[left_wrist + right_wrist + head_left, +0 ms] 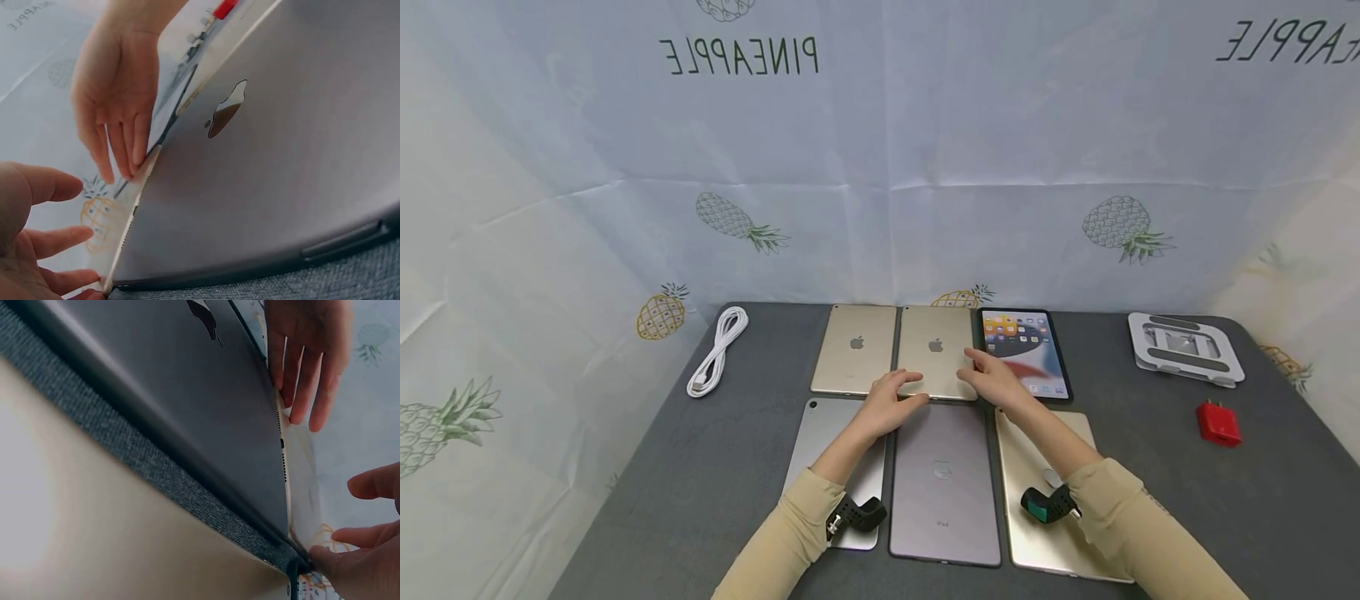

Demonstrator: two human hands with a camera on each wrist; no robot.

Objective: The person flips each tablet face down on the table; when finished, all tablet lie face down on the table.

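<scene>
Two rows of tablets lie on the dark table. My left hand [889, 404] is at the lower left corner of the gold tablet [936, 354] in the middle of the far row, fingers loosely spread. Across the same tablet, my right hand [996, 382] has its fingertips at the right side, thumb apart. Both wrist views show relaxed fingers along the thin gold edge [139, 194]. Below it, face down, lies a grey tablet [943, 500] with a shiny logo. Another gold tablet [853, 350] is to the left, and a lit-screen tablet [1026, 354] to the right.
In the near row, a silver tablet [827, 425] and a gold tablet [1022, 475] are partly covered by my forearms. A coiled white cable [718, 352] lies far left. On the right are a folded silver stand [1183, 348] and a red charger [1219, 423]. A pineapple-print curtain [887, 150] hangs behind.
</scene>
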